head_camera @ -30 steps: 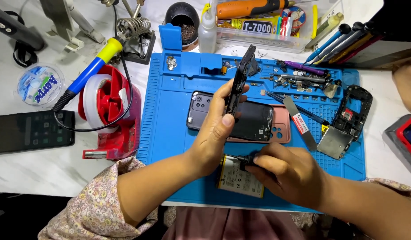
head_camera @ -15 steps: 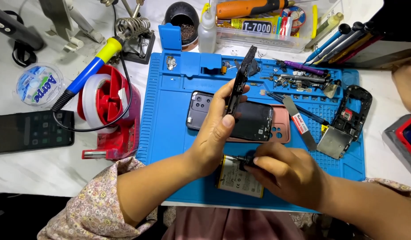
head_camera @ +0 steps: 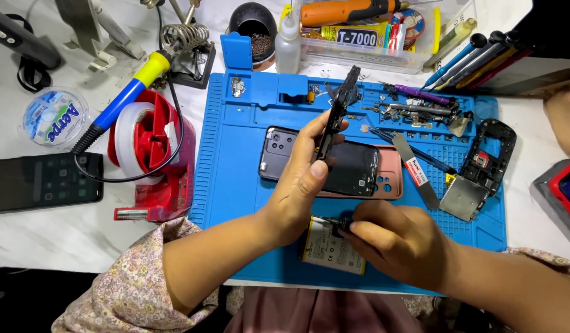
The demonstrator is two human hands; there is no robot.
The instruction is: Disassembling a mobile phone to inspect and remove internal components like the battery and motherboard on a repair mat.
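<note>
Blue silicone work mat covers the white table, with a red tape dispenser and a dark phone to its left (small parts litter the mat's far edge). The left hand rises from the near side, fingers clamped on a thin black phone frame held edge-on above the mat's middle, long axis running near to far, tilted right. The right hand lies low beside it, fingers pinched together on a small dark tool over a battery.

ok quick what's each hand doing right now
Left hand: closed on a phone frame, held on edge.
Right hand: closed on a small dark tool over the battery.
</note>
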